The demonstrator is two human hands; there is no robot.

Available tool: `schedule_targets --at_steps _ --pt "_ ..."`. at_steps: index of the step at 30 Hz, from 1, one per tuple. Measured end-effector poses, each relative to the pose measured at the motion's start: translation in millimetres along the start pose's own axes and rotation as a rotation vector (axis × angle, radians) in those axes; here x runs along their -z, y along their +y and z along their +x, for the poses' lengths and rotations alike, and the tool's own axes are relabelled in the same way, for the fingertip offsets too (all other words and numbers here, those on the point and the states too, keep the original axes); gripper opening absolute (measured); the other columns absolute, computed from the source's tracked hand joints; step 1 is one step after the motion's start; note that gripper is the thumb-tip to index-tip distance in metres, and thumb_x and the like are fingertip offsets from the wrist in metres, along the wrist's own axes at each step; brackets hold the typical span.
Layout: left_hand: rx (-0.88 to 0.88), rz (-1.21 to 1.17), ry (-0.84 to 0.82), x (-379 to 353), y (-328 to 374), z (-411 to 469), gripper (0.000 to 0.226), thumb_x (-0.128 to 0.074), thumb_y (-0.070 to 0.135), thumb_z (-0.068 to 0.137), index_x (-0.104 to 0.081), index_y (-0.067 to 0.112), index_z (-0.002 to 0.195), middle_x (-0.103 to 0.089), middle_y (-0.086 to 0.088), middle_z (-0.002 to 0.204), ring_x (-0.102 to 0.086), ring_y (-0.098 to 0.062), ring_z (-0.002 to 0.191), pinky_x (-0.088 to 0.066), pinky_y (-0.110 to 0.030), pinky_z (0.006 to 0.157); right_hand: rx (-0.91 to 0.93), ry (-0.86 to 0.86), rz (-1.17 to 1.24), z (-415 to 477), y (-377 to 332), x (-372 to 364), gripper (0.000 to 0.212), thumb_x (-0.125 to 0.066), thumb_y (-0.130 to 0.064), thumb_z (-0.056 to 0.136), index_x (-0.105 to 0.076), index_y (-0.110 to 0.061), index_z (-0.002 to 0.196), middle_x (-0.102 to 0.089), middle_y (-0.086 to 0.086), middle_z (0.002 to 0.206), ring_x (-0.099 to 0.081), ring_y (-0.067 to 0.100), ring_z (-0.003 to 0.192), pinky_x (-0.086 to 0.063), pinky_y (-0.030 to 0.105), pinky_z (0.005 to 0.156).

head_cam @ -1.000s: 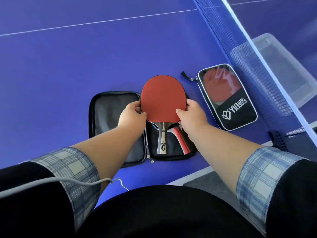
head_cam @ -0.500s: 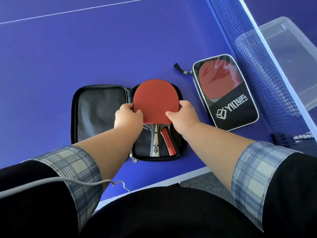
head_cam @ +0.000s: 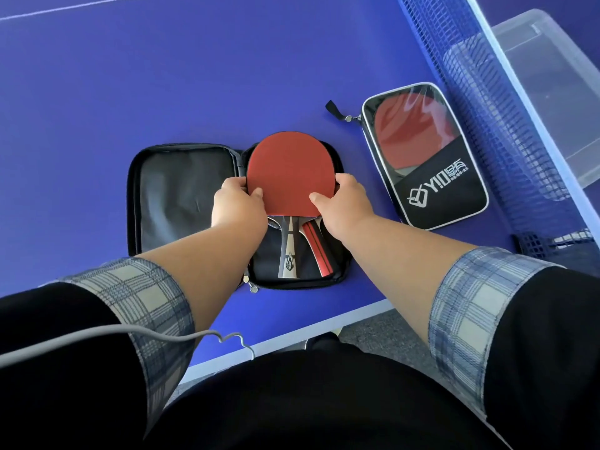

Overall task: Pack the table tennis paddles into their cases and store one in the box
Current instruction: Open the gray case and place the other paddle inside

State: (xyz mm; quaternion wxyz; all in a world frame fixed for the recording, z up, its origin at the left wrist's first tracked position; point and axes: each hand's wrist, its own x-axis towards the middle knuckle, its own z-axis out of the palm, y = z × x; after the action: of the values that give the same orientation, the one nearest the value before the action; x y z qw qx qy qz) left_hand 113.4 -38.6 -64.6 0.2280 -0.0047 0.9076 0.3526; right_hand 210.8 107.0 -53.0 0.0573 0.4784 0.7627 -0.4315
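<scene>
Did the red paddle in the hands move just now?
Yes. The red paddle slid toward the person, deeper into the open case; less sticks past its far edge.

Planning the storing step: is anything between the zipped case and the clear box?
Yes: the net runs between the zipped case and the clear box, which sits beyond it. The case would likely be lifted over.

Blue white-edged table (head_cam: 162,76) with net (head_cam: 470,76); grey speckled floor (head_cam: 389,339) below
</scene>
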Motion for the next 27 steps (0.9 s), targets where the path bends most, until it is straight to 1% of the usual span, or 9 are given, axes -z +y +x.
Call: schedule_targets --at_steps 4,6,9,13,16,19,22,24,27 --pt "-0.055 0.023 -0.084 12.3 0.1 -1.5 0.037 -0.053 0.03 0.098 -0.053 0.021 0.134 -0.063 0.007 0.117 -0.057 -0.011 0.081 -0.037 -0.023 0.062 -0.018 -0.018 -0.036 -2.0 -5.7 3.2 0.057 -0.067 -0.039 0.093 -0.049 -0.017 0.142 -0.055 0.006 0.134 -0.06 0.023 0.097 -0.048 0.032 0.075" --pt "-0.082 0.041 -0.109 24.9 -4.6 -3.6 0.038 -0.052 0.031 0.098 -0.053 0.023 0.135 -0.061 0.011 0.112 -0.057 -0.007 0.077 -0.039 -0.023 0.061 -0.053 0.041 -0.101 -7.1 -12.1 2.1 0.06 -0.069 -0.041 0.09 -0.049 -0.015 0.141 -0.053 0.008 0.138 -0.057 0.03 0.114 -0.052 0.041 0.091" --pt "-0.076 0.03 -0.062 52.7 -25.1 -6.0 0.042 -0.051 0.036 0.097 -0.049 0.027 0.137 -0.057 0.01 0.118 -0.057 -0.003 0.08 -0.04 -0.021 0.058 0.068 0.157 -0.248 -26.0 -24.8 -8.2 0.075 -0.067 -0.044 0.09 -0.033 -0.019 0.153 -0.036 0.006 0.155 -0.035 0.032 0.14 -0.035 0.046 0.111" --pt "0.025 0.169 0.137 95.6 -63.8 -5.7 0.053 -0.054 0.04 0.092 -0.04 0.031 0.142 -0.043 -0.001 0.143 -0.044 -0.025 0.124 -0.042 -0.043 0.099 0.418 0.042 -0.384 -57.6 -53.2 -43.1 0.076 -0.061 -0.044 0.095 -0.026 -0.019 0.157 -0.025 0.004 0.163 -0.018 0.027 0.15 -0.019 0.043 0.122" --pt "0.231 0.178 0.182 122.1 -88.2 -3.6 0.072 -0.057 0.04 0.087 -0.024 0.031 0.15 -0.032 -0.003 0.152 -0.033 -0.031 0.135 -0.032 -0.051 0.109 0.523 -0.096 -0.466 -77.0 -69.9 -76.0 0.076 -0.06 -0.045 0.095 -0.026 -0.018 0.158 -0.023 0.005 0.164 -0.014 0.026 0.153 -0.014 0.04 0.124" --pt "0.385 0.004 0.05 137.5 -108.9 -1.6 0.073 -0.058 0.035 0.088 -0.022 0.026 0.151 -0.047 -0.005 0.137 -0.054 -0.035 0.112 -0.049 -0.051 0.092 0.511 -0.222 -0.537 -92.3 -75.5 -101.5 0.079 -0.059 -0.048 0.096 -0.023 -0.018 0.159 -0.019 0.007 0.166 -0.013 0.026 0.154 -0.014 0.045 0.124" --pt "0.34 -0.021 -0.084 148.6 -120.4 -5.8 0.039 -0.052 0.037 0.09 -0.047 0.028 0.127 -0.059 0.003 0.098 -0.06 -0.026 0.079 -0.051 -0.033 0.06 0.475 -0.301 -0.623 -104.9 -79.5 -116.8 0.078 -0.057 -0.052 0.096 -0.026 -0.017 0.158 -0.017 0.009 0.167 -0.011 0.027 0.154 -0.016 0.05 0.124" --pt "0.273 -0.03 -0.099 155.8 -119.7 -7.6 0.021 -0.05 0.041 0.091 -0.048 0.029 0.109 -0.059 0.004 0.089 -0.059 -0.022 0.074 -0.045 -0.028 0.054 0.423 -0.336 -0.597 -113.6 -83.7 -121.6 0.078 -0.054 -0.056 0.096 -0.026 -0.018 0.158 -0.015 0.008 0.168 -0.01 0.027 0.155 -0.016 0.051 0.123" --pt "0.172 -0.13 -0.14 166.7 -101.6 -14.7 0.03 -0.05 0.052 0.09 -0.054 0.029 0.108 -0.064 0.004 0.093 -0.063 -0.02 0.079 -0.048 -0.03 0.056 0.407 -0.355 -0.427 -126.7 -95.5 -123.0 0.078 -0.047 -0.063 0.097 -0.027 -0.02 0.159 -0.019 0.005 0.168 -0.015 0.024 0.154 -0.02 0.046 0.124"
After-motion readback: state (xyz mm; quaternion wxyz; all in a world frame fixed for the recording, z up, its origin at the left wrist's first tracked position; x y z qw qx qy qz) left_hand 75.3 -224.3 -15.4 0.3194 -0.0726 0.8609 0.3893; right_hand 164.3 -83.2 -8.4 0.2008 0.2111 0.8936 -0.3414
